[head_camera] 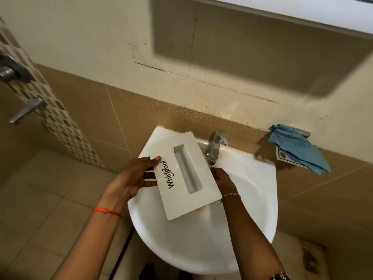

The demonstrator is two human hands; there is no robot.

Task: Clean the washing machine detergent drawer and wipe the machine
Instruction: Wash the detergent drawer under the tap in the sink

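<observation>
Step in hand, as judged: the wash of the drawer (pixel 181 201), not yet begun, since no water shows at the tap (pixel 216 146). The drawer is held over the rear left of the sink (pixel 252 199), just beside the tap, with its clean white front tilted upward and its compartments hidden. The left hand (pixel 135 178) pinches the left edge, thumb on the face. The right hand (pixel 222 180) sits behind the right edge, its fingers hidden, so its grip cannot be told. The next move calls for opening the tap and turning the compartments into the flow.

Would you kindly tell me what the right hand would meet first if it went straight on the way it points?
Probably the tap, whose spout sits just beyond the right hand beside the detergent drawer; depth is unclear.
</observation>
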